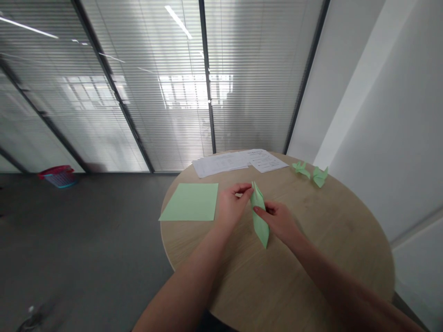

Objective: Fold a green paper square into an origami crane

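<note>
Fingers pinching folded green paper [260,226]: left hand [232,203] near top, right hand [279,218] midway.

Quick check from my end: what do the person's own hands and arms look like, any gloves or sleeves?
The left hand and right hand wear no gloves. Both forearms are bare, with no sleeve, watch or bracelet showing. Fingernail detail is too small to judge.

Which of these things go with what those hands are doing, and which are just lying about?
Part of the work:
Folded green paper, held by the left hand and right hand
Green sheet, flat, matching in colour; probably belongs
Small folded green pieces; probably belong

Probably just lying about:
White printed papers
Basket on the floor
</note>
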`<action>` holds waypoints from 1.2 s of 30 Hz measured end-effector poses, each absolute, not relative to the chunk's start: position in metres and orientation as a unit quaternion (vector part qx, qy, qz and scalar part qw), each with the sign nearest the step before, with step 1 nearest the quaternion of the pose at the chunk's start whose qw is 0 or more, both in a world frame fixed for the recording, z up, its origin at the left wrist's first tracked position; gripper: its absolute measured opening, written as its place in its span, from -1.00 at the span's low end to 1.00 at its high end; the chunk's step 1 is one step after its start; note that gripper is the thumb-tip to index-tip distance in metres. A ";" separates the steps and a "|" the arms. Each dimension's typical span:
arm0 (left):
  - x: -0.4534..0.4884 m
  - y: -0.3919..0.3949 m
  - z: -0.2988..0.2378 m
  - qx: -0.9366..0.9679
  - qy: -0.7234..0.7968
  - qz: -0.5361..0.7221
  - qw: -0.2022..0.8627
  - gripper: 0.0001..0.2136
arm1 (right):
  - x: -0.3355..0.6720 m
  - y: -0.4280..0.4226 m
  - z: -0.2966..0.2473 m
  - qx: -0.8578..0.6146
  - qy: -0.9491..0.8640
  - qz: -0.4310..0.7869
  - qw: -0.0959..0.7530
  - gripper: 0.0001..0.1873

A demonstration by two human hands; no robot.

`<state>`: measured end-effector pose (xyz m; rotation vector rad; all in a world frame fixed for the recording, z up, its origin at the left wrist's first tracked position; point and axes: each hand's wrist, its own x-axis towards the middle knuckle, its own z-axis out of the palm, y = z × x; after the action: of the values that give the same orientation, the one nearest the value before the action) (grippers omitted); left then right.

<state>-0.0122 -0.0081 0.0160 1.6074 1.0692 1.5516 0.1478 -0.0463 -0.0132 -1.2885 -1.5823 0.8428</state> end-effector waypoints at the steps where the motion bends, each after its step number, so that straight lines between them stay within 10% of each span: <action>1: -0.012 -0.009 0.017 0.612 0.406 0.597 0.323 -0.86 | 0.148 -0.046 -0.013 -0.522 -0.640 0.341 0.450 -0.63; 16: -0.011 -0.009 0.019 0.567 0.333 0.480 0.580 -0.62 | 0.148 -0.046 -0.013 -0.477 -0.614 0.421 0.467 -0.61; 36: -0.012 -0.008 0.022 0.502 0.395 0.539 0.549 -0.68 | 0.144 -0.049 -0.013 -0.478 -0.633 0.442 0.419 -0.64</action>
<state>-0.0119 -0.0081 0.0221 1.1880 0.9347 1.2763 0.1442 -0.0494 -0.0131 -1.1994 -1.5864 1.1095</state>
